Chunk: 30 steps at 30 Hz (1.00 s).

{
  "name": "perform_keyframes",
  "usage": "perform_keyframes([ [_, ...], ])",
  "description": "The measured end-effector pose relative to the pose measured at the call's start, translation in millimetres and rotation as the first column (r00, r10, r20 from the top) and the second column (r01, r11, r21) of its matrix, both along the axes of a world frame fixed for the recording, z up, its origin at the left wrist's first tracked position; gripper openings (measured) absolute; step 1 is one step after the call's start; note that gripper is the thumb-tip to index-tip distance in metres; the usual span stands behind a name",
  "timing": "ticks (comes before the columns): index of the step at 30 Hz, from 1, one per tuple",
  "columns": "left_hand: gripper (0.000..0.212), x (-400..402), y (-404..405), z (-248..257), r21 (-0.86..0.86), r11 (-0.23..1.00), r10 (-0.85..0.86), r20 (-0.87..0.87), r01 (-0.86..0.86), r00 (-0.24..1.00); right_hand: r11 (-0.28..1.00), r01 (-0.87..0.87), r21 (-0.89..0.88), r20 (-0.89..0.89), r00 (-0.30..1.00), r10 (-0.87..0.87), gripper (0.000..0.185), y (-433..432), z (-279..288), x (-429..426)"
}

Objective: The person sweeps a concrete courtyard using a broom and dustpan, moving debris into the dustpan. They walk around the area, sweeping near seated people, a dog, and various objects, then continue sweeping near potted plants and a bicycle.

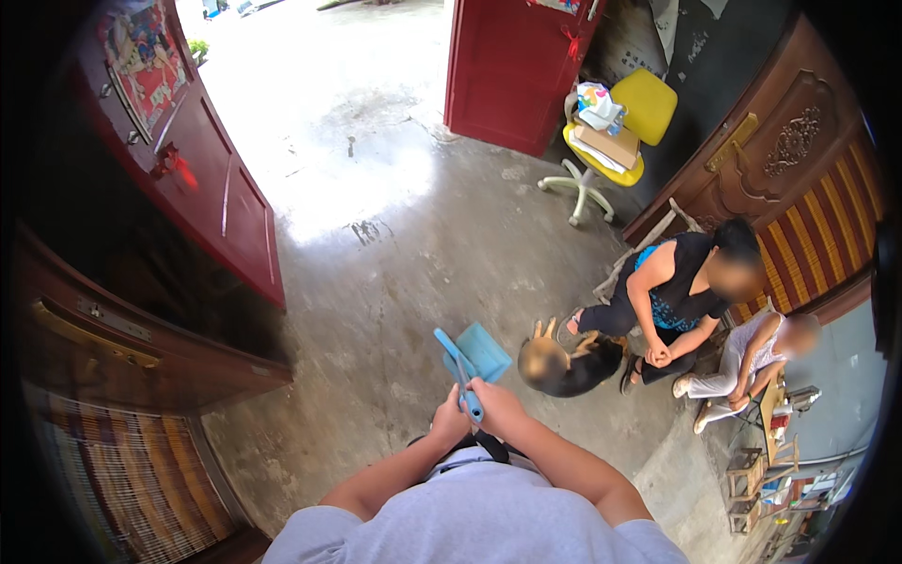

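In front of my body my left hand (pixel 451 417) and my right hand (pixel 499 409) meet around blue-grey handles (pixel 471 405), with a round handle end facing up toward me. Beyond my fingers is a light blue dustpan (pixel 485 351), low over the concrete floor. Along its left side lies a narrow blue bar-shaped head (pixel 449 343), seemingly of a broom. Which hand grips which handle cannot be told, since the fingers overlap. Whether the dustpan touches the floor is also unclear.
A dog (pixel 574 363) lies right of the dustpan, at the feet of a seated person (pixel 669 289). Another person (pixel 747 366) sits farther right. A yellow swivel chair (pixel 645 106) bears a cardboard box and bags. Red doors (pixel 504 77) stand open onto bright ground.
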<state>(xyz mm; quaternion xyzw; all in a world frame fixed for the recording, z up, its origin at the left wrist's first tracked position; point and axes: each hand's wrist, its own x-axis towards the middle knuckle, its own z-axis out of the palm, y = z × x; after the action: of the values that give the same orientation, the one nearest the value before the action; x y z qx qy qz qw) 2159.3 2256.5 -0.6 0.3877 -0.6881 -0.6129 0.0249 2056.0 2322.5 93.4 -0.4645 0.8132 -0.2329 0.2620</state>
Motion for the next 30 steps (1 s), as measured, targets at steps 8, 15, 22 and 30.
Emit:
perform_keyframes([
  [8, 0.065, 4.7, -10.6, -6.8, 0.184, 0.981, -0.048, -0.062, 0.058, 0.997, 1.000, -0.008, -0.008, -0.032, 0.999, 0.007, 0.028, -10.9, -3.2, 5.0],
  [15, 0.058, -14.2, 4.3, 31.6, 0.421, 0.906, 0.041, -0.152, 0.027, 0.988, 0.943, 0.251, -0.220, 0.089, 0.968, -0.236, 0.027, 8.1, -31.8, 2.5],
  [22, 0.062, -9.4, 55.9, -1.4, 0.326, 0.935, -0.048, -0.272, 0.139, 0.961, 0.878, 0.478, -0.004, 0.465, 0.778, -0.422, 0.034, 54.4, -51.1, 13.5],
  [30, 0.083, -14.5, 131.5, 28.6, 0.260, 0.865, -0.385, -0.203, 0.429, 0.900, 0.793, 0.608, -0.040, 0.443, 0.722, -0.531, 0.045, 162.8, -68.9, 23.8],
])
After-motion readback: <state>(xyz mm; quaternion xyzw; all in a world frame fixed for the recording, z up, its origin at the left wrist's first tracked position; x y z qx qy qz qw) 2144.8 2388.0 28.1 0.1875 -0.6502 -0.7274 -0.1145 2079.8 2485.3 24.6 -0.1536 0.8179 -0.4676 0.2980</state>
